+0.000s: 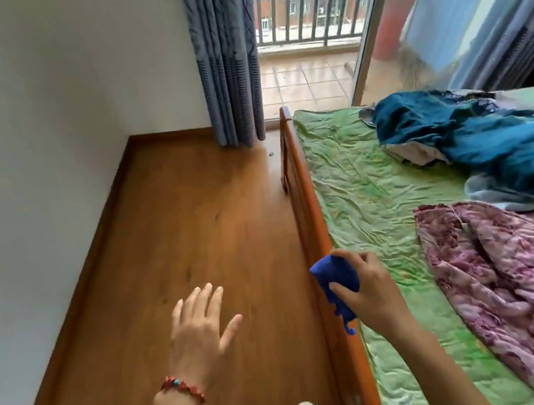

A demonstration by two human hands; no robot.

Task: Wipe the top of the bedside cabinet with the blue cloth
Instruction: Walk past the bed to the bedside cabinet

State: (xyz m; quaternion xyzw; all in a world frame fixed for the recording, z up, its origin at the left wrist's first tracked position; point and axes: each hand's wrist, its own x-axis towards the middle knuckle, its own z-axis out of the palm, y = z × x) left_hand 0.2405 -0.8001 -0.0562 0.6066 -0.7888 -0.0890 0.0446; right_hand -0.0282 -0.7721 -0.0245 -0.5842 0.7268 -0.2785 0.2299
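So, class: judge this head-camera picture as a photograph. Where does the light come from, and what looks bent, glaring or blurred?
Head view: daylight enters from the balcony; the glass door carries hazy reflections; the wide lens bends the bed frame and wall edges; the floor shows soft sheen; the blue cloth in the right hand stays fairly sharp.

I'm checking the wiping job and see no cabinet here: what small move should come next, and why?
Probably turn the head to find the bedside cabinet. The right hand already grips the blue cloth bunched above the bed frame, the left hand hangs open over the wooden floor, and no cabinet is in view.
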